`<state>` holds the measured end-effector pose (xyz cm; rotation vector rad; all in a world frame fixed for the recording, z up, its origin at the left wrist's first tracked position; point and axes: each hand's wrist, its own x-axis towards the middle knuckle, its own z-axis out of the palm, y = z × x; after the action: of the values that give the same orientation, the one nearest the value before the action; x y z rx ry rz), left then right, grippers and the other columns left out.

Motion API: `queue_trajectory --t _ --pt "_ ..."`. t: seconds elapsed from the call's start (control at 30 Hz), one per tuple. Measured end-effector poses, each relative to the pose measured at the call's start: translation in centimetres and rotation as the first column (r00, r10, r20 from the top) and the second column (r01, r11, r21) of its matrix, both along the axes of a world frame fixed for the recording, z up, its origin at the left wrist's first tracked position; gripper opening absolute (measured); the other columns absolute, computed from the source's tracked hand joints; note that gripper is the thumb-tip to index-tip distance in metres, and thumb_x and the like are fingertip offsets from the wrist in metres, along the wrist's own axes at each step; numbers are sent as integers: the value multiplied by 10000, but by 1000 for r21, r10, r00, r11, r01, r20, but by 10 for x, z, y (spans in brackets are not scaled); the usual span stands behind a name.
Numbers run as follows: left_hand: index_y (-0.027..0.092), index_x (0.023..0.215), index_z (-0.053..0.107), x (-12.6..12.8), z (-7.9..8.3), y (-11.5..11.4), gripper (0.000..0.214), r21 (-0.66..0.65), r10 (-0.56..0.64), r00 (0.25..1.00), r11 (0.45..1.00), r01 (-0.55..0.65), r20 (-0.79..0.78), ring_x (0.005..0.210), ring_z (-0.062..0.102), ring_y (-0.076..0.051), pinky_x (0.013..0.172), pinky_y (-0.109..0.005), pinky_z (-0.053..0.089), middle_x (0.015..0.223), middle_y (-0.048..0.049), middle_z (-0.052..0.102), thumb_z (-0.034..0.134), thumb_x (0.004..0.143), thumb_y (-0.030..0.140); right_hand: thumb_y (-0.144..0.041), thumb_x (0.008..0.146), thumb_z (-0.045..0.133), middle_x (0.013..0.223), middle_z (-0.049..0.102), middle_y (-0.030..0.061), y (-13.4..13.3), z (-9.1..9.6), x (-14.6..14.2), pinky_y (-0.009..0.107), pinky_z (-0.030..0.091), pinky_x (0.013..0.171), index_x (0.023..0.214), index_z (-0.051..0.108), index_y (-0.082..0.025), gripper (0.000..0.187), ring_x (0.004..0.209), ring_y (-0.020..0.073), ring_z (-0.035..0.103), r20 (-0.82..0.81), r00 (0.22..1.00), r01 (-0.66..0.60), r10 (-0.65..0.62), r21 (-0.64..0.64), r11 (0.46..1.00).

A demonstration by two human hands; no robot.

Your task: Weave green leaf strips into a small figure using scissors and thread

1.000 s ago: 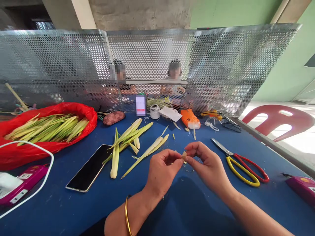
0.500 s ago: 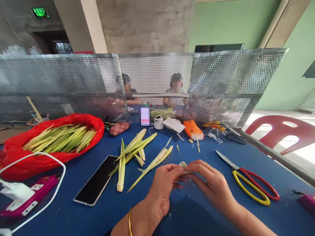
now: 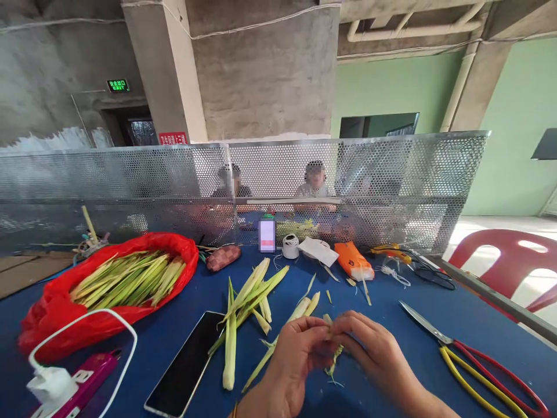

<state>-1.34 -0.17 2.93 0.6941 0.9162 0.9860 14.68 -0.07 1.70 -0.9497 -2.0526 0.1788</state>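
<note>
Tilted higher than 0.5 s ago, the head view takes in more concrete wall (image 3: 265, 69) and ceiling pipes (image 3: 413, 35); a frayed yellow-green strand (image 3: 334, 361) now shows beneath the left hand (image 3: 291, 354) and right hand (image 3: 378, 345). Blue counter (image 3: 139, 360) fills the foreground, backed by a perforated metal screen (image 3: 282, 159) with 2 people (image 3: 315, 183) beyond it. To the right are a green wall (image 3: 513, 116) and a red chair (image 3: 483, 249). Both hands meet over the counter, their fingers (image 3: 315, 334) pinched closed on a small pale piece (image 3: 328, 319). Its visible tip points up toward the screen; the rest is covered, so I cannot tell its long axis, nor whether the strand hangs or lies. Long husk strips (image 3: 230, 357) lie left of the hands, mostly running toward the screen, overlapping a black phone (image 3: 187, 366). Scissors (image 3: 446, 339) lie right, blades pointing away and left.
</note>
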Motion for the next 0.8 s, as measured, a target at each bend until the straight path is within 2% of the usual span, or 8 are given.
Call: queue_trajectory --t 0.13,0.27,0.4,0.53,0.7,0.8 --pt "116 760 689 3 -15 2 321 4 -36 997 999 36 -68 566 567 -125 549 -244 433 617 -19 615 785 585 368 -250 944 500 722 666 -16 -4 -16 1 201 506 604 816 590 -239 156 636 122 643 -44 998 -43 44 5 999" --pt "118 694 706 9 -28 5 333 25 52 988 998 -49 -148 526 556 -114 542 -235 414 565 -13 614 792 577 418 -250 938 506 738 685 -10 -6 -23 1 200 519 615 828 608 -250 149 652 130 661 -54 998 -45 43 -25 999" --pt "129 654 713 14 -28 4 271 112 140 969 986 -120 -201 533 564 -124 534 -233 407 549 -17 625 770 608 390 -259 926 521 761 699 -2 -6 -27 1 216 526 620 866 626 -259 122 667 145 671 -50 999 -3 1 -35 999" --pt "149 651 717 16 -26 0 187 203 194 938 969 -138 -288 544 562 -133 543 -239 421 555 -15 640 715 668 336 -293 908 549 735 695 -3 -5 -29 2 232 519 602 831 622 -254 113 635 155 660 -75 995 55 -60 -61 997" --pt "172 699 732 15 -34 0 175 353 233 895 931 -92 -380 635 598 -166 609 -259 464 647 -26 687 656 728 327 -305 919 522 710 663 -8 -5 -25 3 233 495 595 776 598 -239 175 627 147 627 -76 996 32 -47 -192 981" --pt "183 734 738 14 -35 0 178 391 232 878 919 -56 -418 682 617 -179 636 -262 478 696 -29 707 638 749 330 -304 923 512 712 641 -7 -5 -22 2 231 481 596 756 580 -229 196 631 140 603 -101 993 30 -57 -246 969"
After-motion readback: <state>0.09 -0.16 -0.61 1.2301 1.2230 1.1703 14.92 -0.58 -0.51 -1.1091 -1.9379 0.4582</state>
